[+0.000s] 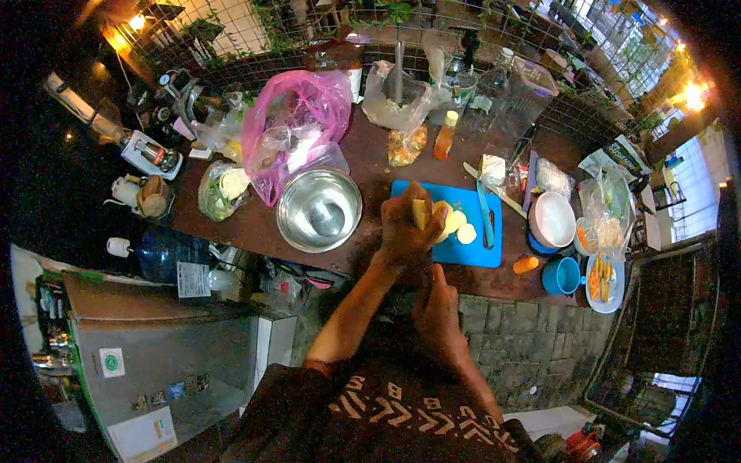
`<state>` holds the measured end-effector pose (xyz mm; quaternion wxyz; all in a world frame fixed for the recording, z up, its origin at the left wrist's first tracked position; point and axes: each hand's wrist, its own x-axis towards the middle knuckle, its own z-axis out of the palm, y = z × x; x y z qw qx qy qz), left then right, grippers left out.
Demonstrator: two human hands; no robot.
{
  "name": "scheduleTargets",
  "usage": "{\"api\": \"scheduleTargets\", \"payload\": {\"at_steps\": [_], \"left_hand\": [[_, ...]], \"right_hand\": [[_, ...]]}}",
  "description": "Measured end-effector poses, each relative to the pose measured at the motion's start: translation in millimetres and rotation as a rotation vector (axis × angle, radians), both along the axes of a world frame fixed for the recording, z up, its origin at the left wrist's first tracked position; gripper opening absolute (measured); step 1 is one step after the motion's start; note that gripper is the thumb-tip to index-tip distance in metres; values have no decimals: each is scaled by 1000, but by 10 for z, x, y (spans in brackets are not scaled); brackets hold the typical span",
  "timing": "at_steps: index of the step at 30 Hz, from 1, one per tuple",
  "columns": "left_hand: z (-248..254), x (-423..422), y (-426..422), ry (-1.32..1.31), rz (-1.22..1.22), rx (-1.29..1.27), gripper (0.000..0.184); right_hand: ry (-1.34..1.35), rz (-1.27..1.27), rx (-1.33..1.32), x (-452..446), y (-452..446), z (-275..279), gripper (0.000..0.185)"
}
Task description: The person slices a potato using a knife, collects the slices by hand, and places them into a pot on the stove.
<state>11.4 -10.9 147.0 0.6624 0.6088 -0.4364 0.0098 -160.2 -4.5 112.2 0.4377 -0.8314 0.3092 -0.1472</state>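
Observation:
My left hand (pixel 409 225) is closed around a pale yellow piece (pixel 420 214) that looks like potato, over the left part of a blue cutting board (pixel 468 253). Beside its fingers lie round pale yellow slices (pixel 465 234), some overlapping. A knife with a turquoise blade (pixel 486 214) rests along the board's right side. My right hand (pixel 438 312) is closed in front of the table's near edge, thumb on top. What it grips is hidden by the hand and the dark background.
Left of the board stands a steel bowl (pixel 320 239), with a pink plastic bag (pixel 258 131) behind it. To the right are a white bowl (pixel 553 218), a blue mug (pixel 561 278) and a plate (pixel 604 302) of cut vegetables. A sauce bottle (pixel 444 139) stands behind the board.

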Motion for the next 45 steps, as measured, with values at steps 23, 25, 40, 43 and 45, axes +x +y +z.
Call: {"api": "scheduleTargets", "payload": {"at_steps": [23,25,40,43,45], "left_hand": [[-140,51,-198,1172,-361,-271,58],[-249,0,-291,1369,-325,-276,57],[-10,-130,-127,1207,-344,-197,63],[178,-191,-77,1223,-241,-138,62],[159,-201,-14,1106,-219,-91,62]], "right_hand": [[-332,-106,-333,124,-301,-254,17],[-283,-141,-232,174,-355,-325,19],[-283,-151,-159,303,-365,-282,14],[-327,-128,-201,308,-390,-335,22],[-420,-120,-283,355,-380,-280,25]]}}
